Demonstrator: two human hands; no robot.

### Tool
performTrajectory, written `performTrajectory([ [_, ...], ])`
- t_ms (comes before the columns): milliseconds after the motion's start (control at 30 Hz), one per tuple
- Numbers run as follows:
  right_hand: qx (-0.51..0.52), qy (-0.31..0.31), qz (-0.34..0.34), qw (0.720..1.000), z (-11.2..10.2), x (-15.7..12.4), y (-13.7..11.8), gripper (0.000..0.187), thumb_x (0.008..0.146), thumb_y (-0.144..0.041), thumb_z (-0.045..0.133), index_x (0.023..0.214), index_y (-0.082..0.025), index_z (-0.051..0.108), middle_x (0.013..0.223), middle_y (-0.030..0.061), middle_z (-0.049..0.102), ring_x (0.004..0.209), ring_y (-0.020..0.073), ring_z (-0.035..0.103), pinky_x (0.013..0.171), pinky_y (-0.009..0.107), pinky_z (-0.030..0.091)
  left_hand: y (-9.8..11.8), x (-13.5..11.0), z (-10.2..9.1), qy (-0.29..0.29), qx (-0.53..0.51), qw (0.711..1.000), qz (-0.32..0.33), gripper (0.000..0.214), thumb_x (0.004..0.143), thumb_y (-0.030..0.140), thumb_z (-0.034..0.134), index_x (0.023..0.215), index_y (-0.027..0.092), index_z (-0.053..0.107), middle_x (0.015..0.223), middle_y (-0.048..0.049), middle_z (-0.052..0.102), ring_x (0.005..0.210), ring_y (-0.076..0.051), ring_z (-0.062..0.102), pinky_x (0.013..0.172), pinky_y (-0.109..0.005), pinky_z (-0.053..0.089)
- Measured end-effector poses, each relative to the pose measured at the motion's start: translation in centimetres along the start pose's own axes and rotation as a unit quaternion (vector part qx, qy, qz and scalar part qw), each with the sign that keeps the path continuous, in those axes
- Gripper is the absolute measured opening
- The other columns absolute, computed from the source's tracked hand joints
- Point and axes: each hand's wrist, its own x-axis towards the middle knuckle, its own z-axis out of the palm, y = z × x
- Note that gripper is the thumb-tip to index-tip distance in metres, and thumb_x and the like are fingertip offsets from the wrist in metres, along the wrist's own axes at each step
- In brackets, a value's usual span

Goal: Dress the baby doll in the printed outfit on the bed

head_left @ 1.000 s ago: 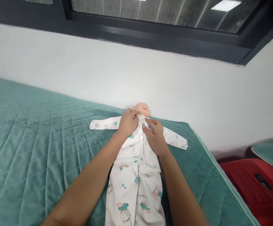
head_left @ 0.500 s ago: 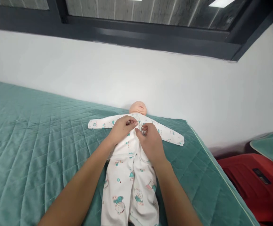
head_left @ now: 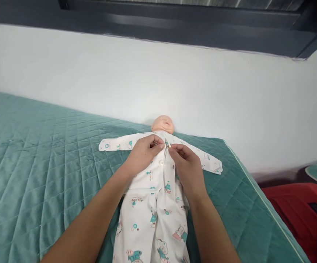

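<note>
A baby doll [head_left: 163, 124] lies on its back, its head by the wall. It wears a white printed baby shirt [head_left: 144, 174] with both sleeves stretched out sideways, and matching pants [head_left: 144, 223]. At the upper chest, my left hand [head_left: 144, 151] pinches the shirt's left front edge. My right hand [head_left: 187, 164] pinches the opposite front edge, a small gap between the two sets of fingertips. Just below them a pale button [head_left: 162, 163] shows on the shirt front, undone, with a buttonhole in the other edge. The doll's own hands are hidden in the sleeves.
A green quilted cover [head_left: 51, 157] spreads under the doll, its piped edge running down at the right. A white wall [head_left: 120, 76] rises behind, below a dark window frame [head_left: 174, 29]. Red plastic furniture [head_left: 292, 204] stands beside the bed at the right.
My hands have moved slightly right in the view, and the front edges are parted more, baring the button below. The camera has tipped down a little.
</note>
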Motion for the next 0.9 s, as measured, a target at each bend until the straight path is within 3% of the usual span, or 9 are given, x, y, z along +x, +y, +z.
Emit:
performTrajectory([
  [267, -0.012, -0.033, -0.027, 0.999, 0.2, -0.2, 0.1, 0.022, 0.082, -0.038, 0.067, 0.098, -0.023, 0.069, 0.085, 0.0010, 0.067, 0.076, 0.0159, 0.058, 0.072, 0.029, 0.046, -0.8, 0.2, -0.6, -0.024, -0.062, 0.998, -0.023, 0.014, 0.081, 0.031, 0.063, 0.079, 0.019, 0.067, 0.067, 0.0018, 0.057, 0.060, -0.010, 0.045, 0.057, -0.025, 0.035],
  [400, 0.006, -0.078, -0.029, 0.997, -0.1, 0.1, 0.5, 0.023, 0.081, -0.035, 0.069, 0.100, -0.023, 0.066, 0.084, -0.0003, 0.063, 0.073, 0.0138, 0.055, 0.068, 0.027, 0.044, -1.7, 0.5, -0.7, -0.022, -0.124, 0.992, -0.022, 0.016, 0.075, 0.032, 0.071, 0.076, 0.017, 0.067, 0.068, 0.0010, 0.061, 0.062, -0.010, 0.048, 0.060, -0.024, 0.038],
  [533, -0.035, -0.084, -0.032, 0.995, 0.1, 0.1, 0.4, 0.026, 0.079, -0.033, 0.070, 0.102, -0.024, 0.061, 0.081, -0.0019, 0.063, 0.071, 0.0132, 0.054, 0.069, 0.028, 0.044, -2.3, 0.6, -0.8, -0.040, -0.153, 0.987, -0.030, 0.021, 0.070, 0.033, 0.076, 0.076, 0.015, 0.066, 0.072, -0.0008, 0.064, 0.064, -0.010, 0.051, 0.061, -0.024, 0.040],
  [900, -0.120, -0.078, -0.034, 0.989, 0.3, -0.2, 0.0, 0.030, 0.079, -0.033, 0.070, 0.104, -0.026, 0.057, 0.079, -0.0038, 0.063, 0.070, 0.0135, 0.055, 0.069, 0.029, 0.044, -1.9, 0.5, -1.5, -0.094, -0.144, 0.985, 0.008, 0.021, 0.078, 0.028, 0.069, 0.095, 0.017, 0.067, 0.077, -0.0001, 0.064, 0.067, -0.010, 0.054, 0.065, -0.025, 0.043],
])
